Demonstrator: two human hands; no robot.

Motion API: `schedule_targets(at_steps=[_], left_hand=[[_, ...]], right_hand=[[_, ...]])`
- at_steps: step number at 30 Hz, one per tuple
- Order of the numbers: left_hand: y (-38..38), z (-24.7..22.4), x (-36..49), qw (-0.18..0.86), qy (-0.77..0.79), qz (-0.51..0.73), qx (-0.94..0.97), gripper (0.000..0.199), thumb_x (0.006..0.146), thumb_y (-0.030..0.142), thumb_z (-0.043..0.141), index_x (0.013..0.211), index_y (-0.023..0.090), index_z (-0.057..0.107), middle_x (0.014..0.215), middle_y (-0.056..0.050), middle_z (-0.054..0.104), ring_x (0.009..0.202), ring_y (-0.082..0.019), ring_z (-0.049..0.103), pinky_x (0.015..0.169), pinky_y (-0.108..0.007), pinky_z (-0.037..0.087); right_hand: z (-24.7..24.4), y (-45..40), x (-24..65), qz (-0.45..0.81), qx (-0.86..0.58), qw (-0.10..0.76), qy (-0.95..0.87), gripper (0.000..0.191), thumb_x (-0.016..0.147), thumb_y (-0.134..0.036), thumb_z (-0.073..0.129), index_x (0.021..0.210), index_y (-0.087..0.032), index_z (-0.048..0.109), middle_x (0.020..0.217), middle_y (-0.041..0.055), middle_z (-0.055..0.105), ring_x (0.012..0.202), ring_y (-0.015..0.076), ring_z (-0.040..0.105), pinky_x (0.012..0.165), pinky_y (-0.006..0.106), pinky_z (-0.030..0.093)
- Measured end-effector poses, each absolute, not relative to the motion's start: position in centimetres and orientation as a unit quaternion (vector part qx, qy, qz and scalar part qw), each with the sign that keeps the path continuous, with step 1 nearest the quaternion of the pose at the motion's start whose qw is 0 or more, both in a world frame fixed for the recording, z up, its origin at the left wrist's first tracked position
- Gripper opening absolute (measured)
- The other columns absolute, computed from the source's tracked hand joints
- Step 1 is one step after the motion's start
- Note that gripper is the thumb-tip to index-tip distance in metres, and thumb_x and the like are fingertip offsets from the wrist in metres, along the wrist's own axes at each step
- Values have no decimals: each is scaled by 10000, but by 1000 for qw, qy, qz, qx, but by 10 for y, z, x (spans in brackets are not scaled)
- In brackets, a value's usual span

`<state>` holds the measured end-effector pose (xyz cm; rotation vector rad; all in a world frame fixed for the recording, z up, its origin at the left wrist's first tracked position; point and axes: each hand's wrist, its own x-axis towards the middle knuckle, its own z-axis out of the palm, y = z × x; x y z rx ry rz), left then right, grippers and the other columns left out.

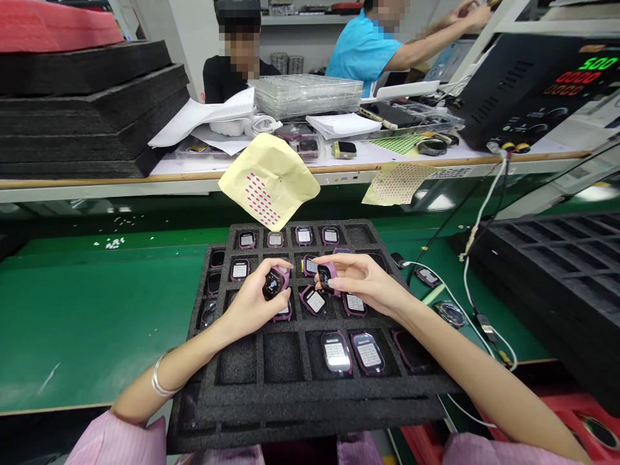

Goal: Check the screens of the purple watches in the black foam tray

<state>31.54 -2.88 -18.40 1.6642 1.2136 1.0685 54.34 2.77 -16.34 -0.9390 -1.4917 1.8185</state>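
Over the middle of a black foam tray point(310, 395), my left hand point(259, 292) is closed round a purple-framed watch point(274, 283) with a lit dark screen. To its right, my right hand point(356, 278) pinches another purple watch point(327, 276) by its edges, its dark face turned to the left. Beneath and around both hands, several purple watches with light screens lie in the tray's square compartments, one of them point(314, 300) tilted. Two more light-screened watches, one point(336, 352) beside the other point(368, 352), lie in the front row.
Stacked black foam point(82, 123) stands at the left. A shelf edge point(184, 183) crosses behind the tray, with yellow sheets point(269, 183) hanging from it. White cables point(465, 310) and a power supply point(533, 90) are at the right. Two people are beyond the shelf.
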Motion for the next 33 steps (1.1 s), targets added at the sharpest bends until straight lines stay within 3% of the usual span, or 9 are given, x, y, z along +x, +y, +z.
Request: schedule_targets(at_steps=[12, 17, 22, 26, 30, 33], left_hand=[[-28, -183, 315, 402, 481, 409, 663, 331, 746, 104, 546, 1063, 200, 539, 1030, -38, 613, 959, -192, 559, 868, -300, 421], [-30, -182, 315, 397, 476, 417, 665, 304, 738, 84, 544, 1020, 200, 547, 975, -20, 607, 918, -178, 562, 829, -275, 422], [-35, -180, 314, 385, 463, 462, 651, 357, 793, 155, 571, 1136, 225, 503, 978, -10, 582, 813, -146, 553, 734, -246, 433], [-36, -181, 314, 372, 475, 465, 648, 299, 764, 105, 570, 1038, 219, 526, 917, 2, 568, 779, -130, 553, 728, -239, 440], [-31, -183, 317, 489, 483, 422, 591, 371, 798, 226, 597, 1150, 220, 480, 859, 13, 553, 528, -82, 486, 520, -234, 431], [-28, -181, 319, 588, 448, 434, 515, 473, 781, 266, 618, 1213, 191, 440, 818, 4, 565, 570, -114, 553, 551, -260, 482]], right_hand=[[-162, 27, 542, 673, -370, 293, -570, 432, 671, -279, 815, 1076, -168, 710, 901, 67, 702, 823, 211, 681, 677, 281, 511], [-160, 26, 543, 676, -363, 298, -569, 425, 661, -273, 823, 1058, -170, 713, 900, 69, 714, 842, 213, 686, 733, 300, 532], [-154, 24, 548, 696, -310, 312, -568, 414, 689, -267, 812, 1081, -184, 706, 958, 84, 725, 865, 217, 691, 773, 315, 538], [-153, 25, 550, 703, -305, 312, -562, 397, 697, -247, 811, 1075, -185, 709, 941, 84, 735, 859, 224, 703, 800, 322, 534], [-159, 28, 548, 727, -325, 282, -535, 432, 771, -259, 758, 1180, -177, 645, 1028, 106, 722, 947, 237, 693, 873, 349, 514], [-163, 30, 547, 765, -322, 260, -494, 427, 832, -268, 697, 1230, -157, 592, 1087, 137, 702, 1030, 262, 666, 924, 409, 498]])
